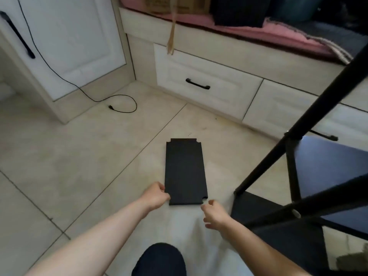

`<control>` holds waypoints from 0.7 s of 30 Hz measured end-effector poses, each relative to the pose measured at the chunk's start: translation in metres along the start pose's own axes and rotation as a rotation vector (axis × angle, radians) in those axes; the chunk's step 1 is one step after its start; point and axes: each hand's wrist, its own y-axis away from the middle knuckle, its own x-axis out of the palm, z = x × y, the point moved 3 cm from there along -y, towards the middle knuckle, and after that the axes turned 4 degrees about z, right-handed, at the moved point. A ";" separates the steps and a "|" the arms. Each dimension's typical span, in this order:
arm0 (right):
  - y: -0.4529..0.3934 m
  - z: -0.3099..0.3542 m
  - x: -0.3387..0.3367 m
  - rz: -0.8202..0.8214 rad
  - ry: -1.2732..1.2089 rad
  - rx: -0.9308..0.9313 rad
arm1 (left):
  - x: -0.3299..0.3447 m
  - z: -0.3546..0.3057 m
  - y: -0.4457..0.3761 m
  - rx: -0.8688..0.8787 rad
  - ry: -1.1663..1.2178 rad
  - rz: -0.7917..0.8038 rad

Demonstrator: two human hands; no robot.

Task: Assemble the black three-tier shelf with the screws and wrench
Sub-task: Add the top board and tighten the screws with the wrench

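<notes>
A black rectangular shelf board (185,172) with notched corners lies flat on the tiled floor in front of me. My left hand (156,195) grips its near left corner with curled fingers. My right hand (214,213) hovers just below the near right corner, fingers loosely curled, apart from the board. To the right stands the partly built black shelf frame (294,168), with thin black posts and dark boards fixed in it. No screws or wrench are visible.
White cabinet drawers (207,86) with a black handle run along the back under a bench with pink bedding (278,34). A black cable (119,104) lies on the floor at the left by a white door. My dark-clothed knee (159,259) shows at the bottom.
</notes>
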 end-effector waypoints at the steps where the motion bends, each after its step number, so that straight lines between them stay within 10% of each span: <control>1: -0.007 -0.001 0.002 0.004 -0.016 0.009 | 0.005 0.003 -0.008 -0.015 0.010 0.009; 21: -0.032 -0.013 0.032 -0.065 -0.566 0.078 | 0.043 0.018 -0.058 -0.053 0.570 -0.059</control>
